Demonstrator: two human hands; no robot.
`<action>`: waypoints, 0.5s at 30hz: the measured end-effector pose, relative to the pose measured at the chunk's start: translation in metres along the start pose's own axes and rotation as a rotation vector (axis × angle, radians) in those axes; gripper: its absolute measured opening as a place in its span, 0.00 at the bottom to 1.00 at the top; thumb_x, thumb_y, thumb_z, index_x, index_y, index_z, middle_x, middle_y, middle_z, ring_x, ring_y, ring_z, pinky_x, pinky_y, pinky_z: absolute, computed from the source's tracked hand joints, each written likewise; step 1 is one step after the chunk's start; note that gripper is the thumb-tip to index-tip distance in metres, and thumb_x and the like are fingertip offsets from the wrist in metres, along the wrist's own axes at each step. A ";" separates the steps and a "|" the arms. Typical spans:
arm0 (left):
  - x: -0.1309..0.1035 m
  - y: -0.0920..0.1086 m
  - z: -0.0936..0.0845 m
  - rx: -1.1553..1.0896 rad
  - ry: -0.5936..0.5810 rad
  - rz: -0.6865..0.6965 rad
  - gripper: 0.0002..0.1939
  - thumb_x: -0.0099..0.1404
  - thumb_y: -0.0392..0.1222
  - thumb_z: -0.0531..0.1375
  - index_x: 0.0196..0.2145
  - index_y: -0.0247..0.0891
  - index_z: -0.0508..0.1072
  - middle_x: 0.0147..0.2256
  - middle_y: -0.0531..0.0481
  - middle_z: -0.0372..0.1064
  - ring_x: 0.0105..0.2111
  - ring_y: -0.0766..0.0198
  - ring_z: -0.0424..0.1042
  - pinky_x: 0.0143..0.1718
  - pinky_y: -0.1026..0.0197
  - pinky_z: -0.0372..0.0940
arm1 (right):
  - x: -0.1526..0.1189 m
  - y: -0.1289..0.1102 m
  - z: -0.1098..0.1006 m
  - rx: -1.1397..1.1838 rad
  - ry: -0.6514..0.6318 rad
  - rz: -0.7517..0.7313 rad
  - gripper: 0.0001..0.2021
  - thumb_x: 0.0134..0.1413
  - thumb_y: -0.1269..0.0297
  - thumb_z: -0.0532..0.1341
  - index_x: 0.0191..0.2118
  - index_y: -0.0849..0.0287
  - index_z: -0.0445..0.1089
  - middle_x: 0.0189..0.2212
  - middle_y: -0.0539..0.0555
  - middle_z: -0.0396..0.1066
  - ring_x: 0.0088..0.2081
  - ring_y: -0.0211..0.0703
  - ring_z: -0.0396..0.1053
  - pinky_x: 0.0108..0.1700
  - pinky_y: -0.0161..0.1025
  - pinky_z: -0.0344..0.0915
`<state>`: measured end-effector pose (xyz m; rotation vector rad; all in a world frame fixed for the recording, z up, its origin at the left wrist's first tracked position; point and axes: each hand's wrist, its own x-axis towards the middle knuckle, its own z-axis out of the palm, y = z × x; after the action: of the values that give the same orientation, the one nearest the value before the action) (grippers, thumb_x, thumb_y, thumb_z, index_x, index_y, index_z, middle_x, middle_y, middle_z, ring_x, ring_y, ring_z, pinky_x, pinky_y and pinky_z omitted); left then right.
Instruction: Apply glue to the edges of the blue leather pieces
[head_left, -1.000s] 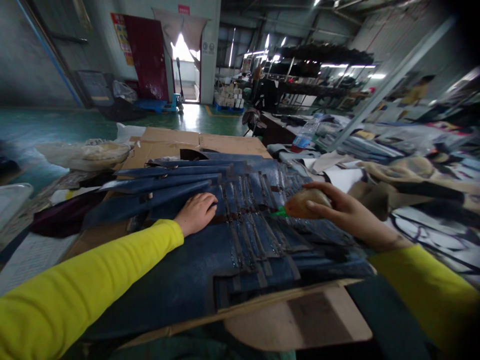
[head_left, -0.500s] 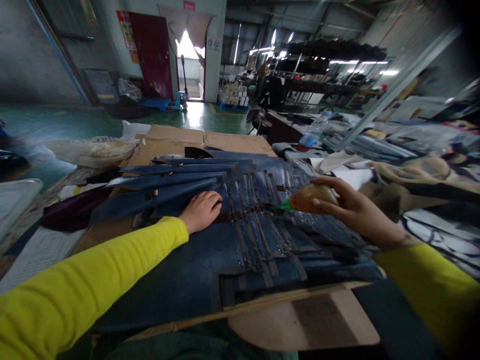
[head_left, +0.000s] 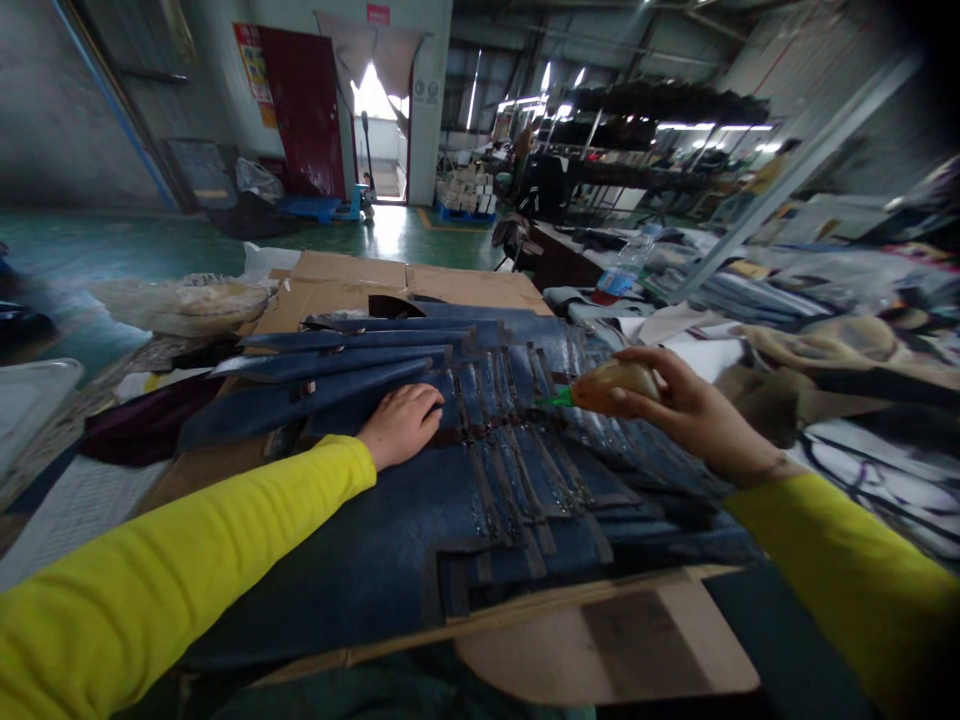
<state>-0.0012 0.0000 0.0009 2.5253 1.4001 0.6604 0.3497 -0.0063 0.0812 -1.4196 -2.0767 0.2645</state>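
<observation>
My right hand is wrapped round an amber squeeze bottle with a green nozzle. The bottle lies nearly sideways, its nozzle pointing left just over the dark blue pieces, which overlap in layers. Whether the tip touches them I cannot tell. Wet, shiny streaks run along the grey edge strips of these pieces. My left hand rests flat on the blue pieces, left of the strips, fingers stretched out and holding nothing.
Cardboard lies under the pieces and beyond them. A plastic-wrapped bundle is at the left, with a printed sheet nearer me. On the right are a clear drink bottle and heaped material. A metal post slants there.
My right hand and the squeeze bottle have shifted slightly left and a little up. My left hand stays in place on the blue pieces.
</observation>
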 end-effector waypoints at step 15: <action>0.000 0.000 0.001 0.003 0.001 -0.008 0.12 0.65 0.42 0.48 0.43 0.40 0.66 0.48 0.48 0.65 0.50 0.59 0.62 0.53 0.53 0.56 | 0.010 0.007 0.002 -0.068 -0.058 -0.041 0.21 0.51 0.51 0.59 0.50 0.51 0.59 0.44 0.54 0.64 0.44 0.48 0.66 0.45 0.43 0.65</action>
<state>-0.0009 -0.0001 0.0003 2.5206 1.4123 0.6589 0.3519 0.0061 0.0799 -1.4231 -2.1777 0.2220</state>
